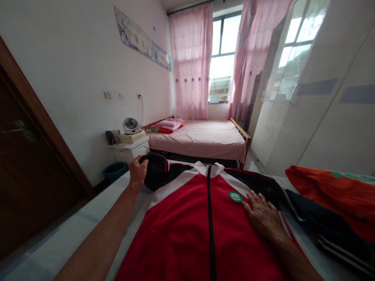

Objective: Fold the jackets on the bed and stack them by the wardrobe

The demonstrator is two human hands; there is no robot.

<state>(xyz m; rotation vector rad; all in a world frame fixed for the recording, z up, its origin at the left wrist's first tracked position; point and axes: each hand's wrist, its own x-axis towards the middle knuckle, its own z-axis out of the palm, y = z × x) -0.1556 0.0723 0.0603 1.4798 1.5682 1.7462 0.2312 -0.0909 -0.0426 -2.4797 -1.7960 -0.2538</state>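
Observation:
A red, white and black zip-up jacket (181, 218) lies front side up before me, its collar pointing away and its black zipper closed. My left hand (138, 171) grips the dark sleeve (155, 168), which is folded inward near the left shoulder, its striped cuff beside the collar. Spread flat, my right hand (262, 212) rests on the jacket's right chest, just beside a round green badge (235, 196). The other dark sleeve (316, 210) stretches out to the right.
The jacket lies on a pale sheet (79, 220). Orange cloth (331, 191) lies at the right. Beyond stand a pink-covered bed (202, 136), a white nightstand (131, 150) with a small fan (131, 125), and a teal bin (115, 171). A glossy wardrobe (316, 128) lines the right side.

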